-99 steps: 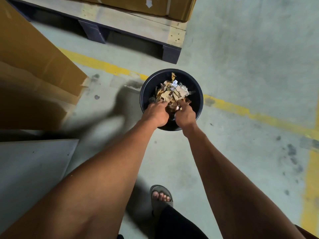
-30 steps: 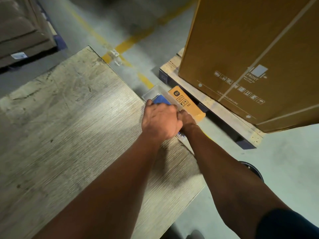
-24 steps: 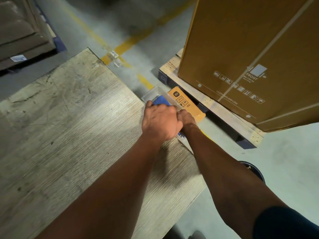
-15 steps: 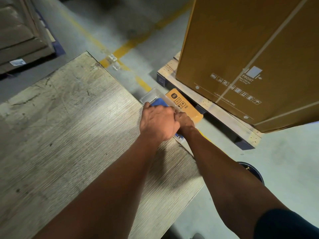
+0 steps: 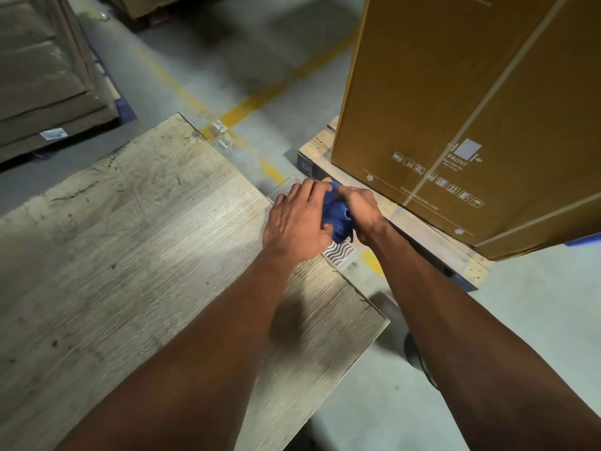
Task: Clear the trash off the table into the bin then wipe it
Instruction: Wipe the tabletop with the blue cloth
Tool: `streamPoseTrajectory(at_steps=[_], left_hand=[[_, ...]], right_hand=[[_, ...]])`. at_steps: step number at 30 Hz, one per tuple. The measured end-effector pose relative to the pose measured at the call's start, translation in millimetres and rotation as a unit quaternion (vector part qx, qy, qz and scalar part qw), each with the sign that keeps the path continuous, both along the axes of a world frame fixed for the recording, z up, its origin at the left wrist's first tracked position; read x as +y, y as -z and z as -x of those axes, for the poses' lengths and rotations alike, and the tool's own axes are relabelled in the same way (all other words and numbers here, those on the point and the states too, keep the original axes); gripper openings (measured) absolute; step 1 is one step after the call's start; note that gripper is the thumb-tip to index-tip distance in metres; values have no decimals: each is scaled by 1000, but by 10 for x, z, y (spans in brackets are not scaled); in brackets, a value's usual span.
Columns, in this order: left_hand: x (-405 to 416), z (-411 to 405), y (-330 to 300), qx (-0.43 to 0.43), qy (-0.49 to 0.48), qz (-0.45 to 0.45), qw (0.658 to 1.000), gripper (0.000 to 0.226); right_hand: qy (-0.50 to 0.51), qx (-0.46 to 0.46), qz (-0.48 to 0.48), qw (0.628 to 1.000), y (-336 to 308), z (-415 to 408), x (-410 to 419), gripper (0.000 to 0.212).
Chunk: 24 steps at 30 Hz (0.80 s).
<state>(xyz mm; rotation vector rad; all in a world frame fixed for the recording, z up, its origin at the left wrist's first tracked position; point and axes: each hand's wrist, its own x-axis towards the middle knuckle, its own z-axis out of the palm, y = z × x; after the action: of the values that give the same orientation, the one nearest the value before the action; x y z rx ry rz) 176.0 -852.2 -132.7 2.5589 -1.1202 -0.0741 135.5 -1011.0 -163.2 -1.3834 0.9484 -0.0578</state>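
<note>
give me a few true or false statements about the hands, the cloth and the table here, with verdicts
1. Both hands hold the blue cloth. True: the left hand and right hand grip it together.
2. The cloth lies spread flat mid-table. False: it is bunched up in the hands at the table's right edge.
3. Scraps of trash litter the tabletop. False: none show on it.
4. A large cardboard box stands on a pallet beyond the hands. True.
</note>
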Motion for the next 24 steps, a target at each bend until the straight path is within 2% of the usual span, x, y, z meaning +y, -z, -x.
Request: streamPoseTrajectory(at_steps=[3,7,9,12,15,18,19,21,22,24], left_hand=[[4,-14,-11,-1,10,4,1000,64],[79,42,36,-3,31,40,999,45],[95,143,26,41,26,81,996,41],[126,314,-32,133,25,151,979,47],[172,434,-132,157,30,187,969,40],[214,441,-288,185,-56,252,948,21],[235,427,-362,214,-93,274,933,16],[299,365,-533,249,-157,308,905,20],[333,318,-606,251,-177,318,897,25],[416,265,-791,255,-195,335,886,29]], right_hand=[[2,-68,-62,996,-188,74,-28,24],[7,-46,-59,997,-227,236,-70,27],[-1,-25,-29,999,-241,336,-96,42],[-45,-3,-36,998,-278,464,-76,76],[-84,-14,-43,995,-539,571,29,80],[-141,-44,-41,988,-766,633,115,90],[-156,-54,-29,986,-883,665,160,88],[-192,-84,35,977,-1083,734,193,65],[-218,-103,69,968,-1147,753,192,52],[-279,-137,105,945,-1279,764,224,43]])
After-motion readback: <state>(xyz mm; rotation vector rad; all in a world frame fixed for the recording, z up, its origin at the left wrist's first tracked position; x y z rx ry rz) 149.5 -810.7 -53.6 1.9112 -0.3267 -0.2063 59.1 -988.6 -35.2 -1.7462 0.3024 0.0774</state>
